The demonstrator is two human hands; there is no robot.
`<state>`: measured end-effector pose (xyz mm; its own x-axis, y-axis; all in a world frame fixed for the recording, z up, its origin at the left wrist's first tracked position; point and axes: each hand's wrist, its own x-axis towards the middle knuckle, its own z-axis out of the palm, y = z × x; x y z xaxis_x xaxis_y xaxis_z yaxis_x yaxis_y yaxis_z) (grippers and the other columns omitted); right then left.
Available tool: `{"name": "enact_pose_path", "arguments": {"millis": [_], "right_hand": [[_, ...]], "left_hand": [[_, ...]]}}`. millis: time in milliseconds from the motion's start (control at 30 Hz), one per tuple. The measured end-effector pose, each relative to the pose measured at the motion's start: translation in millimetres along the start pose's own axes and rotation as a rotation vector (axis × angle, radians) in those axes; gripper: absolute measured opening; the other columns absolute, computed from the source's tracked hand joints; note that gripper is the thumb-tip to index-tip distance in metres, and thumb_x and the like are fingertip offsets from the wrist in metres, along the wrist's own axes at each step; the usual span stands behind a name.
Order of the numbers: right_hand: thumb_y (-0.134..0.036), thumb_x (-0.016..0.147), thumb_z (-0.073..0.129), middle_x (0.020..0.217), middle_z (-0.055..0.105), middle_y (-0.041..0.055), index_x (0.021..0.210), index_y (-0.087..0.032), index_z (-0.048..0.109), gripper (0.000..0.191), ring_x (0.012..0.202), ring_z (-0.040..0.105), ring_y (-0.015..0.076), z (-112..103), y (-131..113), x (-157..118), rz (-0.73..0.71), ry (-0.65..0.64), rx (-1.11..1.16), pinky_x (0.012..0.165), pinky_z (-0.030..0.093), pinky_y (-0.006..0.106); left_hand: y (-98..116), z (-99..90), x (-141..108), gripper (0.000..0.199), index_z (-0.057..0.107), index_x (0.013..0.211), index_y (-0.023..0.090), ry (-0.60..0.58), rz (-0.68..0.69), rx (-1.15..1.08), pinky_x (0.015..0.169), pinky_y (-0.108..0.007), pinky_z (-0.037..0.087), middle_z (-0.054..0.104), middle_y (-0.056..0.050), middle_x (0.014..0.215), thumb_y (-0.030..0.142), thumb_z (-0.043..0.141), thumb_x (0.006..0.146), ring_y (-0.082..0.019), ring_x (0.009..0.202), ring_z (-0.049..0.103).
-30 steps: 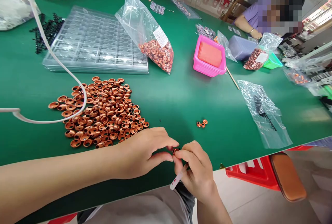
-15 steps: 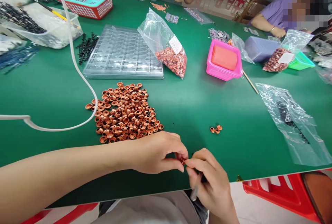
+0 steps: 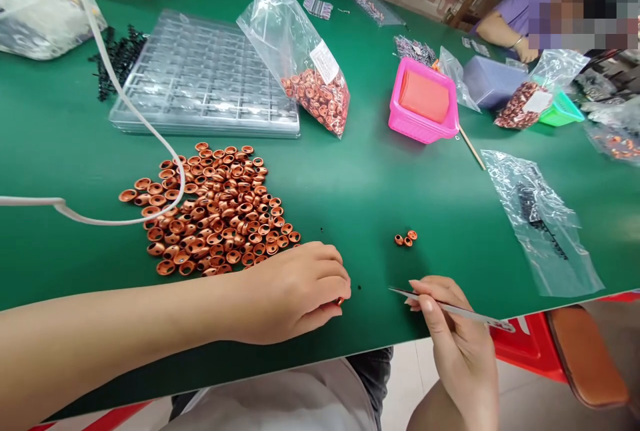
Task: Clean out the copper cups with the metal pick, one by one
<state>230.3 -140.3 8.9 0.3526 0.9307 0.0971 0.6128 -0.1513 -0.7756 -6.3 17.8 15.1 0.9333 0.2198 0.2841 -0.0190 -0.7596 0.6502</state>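
Note:
My left hand (image 3: pixel 305 288) is closed on a small copper-coloured cup (image 3: pixel 340 301), partly hidden by its fingertips, just right of a heap of copper cups (image 3: pixel 215 211) on the green table (image 3: pixel 350 184). Metal tweezers (image 3: pixel 450 308) are held between the thumb and fingers of my right hand (image 3: pixel 450 324), with the thin tip pointing left over the table's front edge area. Beyond that tip lies a group of three copper cups (image 3: pixel 410 236). A tiny black piece (image 3: pixel 359 287) rests between my hands.
Behind the heap are a clear compartment tray (image 3: pixel 205 78) and a bag of copper cups (image 3: pixel 320 98). A white cable (image 3: pixel 125 98) crosses the heap's left side. Farther right are a pink basket (image 3: pixel 425 118) and a plastic bag (image 3: pixel 545 224). Other people sit across the table.
My hands have moved apart. The tweezers, earlier pointing down in my right hand, now point left over the table. The view has shifted, and the far person's hand has moved.

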Motion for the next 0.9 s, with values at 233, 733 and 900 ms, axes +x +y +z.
{"name": "enact_pose_path", "arguments": {"millis": [233,733,900], "right_hand": [[-0.028,0.088,0.06,0.095,0.07,0.0059,0.097,-0.024,0.071,0.014,0.09,0.068,0.0203,19,-8,-5,0.079,-0.029,0.321,0.074,0.059,0.033],[-0.041,0.081,0.069,0.08,0.075,0.0051,0.089,-0.019,0.07,0.024,0.072,0.073,0.0184,27,-29,7,0.289,-0.024,0.362,0.062,0.062,0.028],[-0.04,0.081,0.068,0.078,0.075,0.0051,0.089,-0.019,0.07,0.022,0.07,0.073,0.0192,27,-29,8,0.272,-0.022,0.353,0.061,0.062,0.028]], "left_hand": [[3,1.6,0,0.007,0.057,0.091,0.016,-0.141,0.075,0.072,0.088,-0.037,0.04,0.068,-0.004,0.11,0.017,0.051,0.094,-0.023,0.108,0.052],[2,2.9,4,0.012,0.056,0.086,0.016,-0.178,0.084,0.157,0.085,-0.037,0.038,0.067,-0.002,0.118,0.016,0.048,0.095,-0.023,0.108,0.053],[3,2.1,4,0.011,0.057,0.087,0.017,-0.19,0.072,0.138,0.086,-0.038,0.038,0.068,-0.004,0.117,0.015,0.048,0.094,-0.024,0.109,0.053]]}}
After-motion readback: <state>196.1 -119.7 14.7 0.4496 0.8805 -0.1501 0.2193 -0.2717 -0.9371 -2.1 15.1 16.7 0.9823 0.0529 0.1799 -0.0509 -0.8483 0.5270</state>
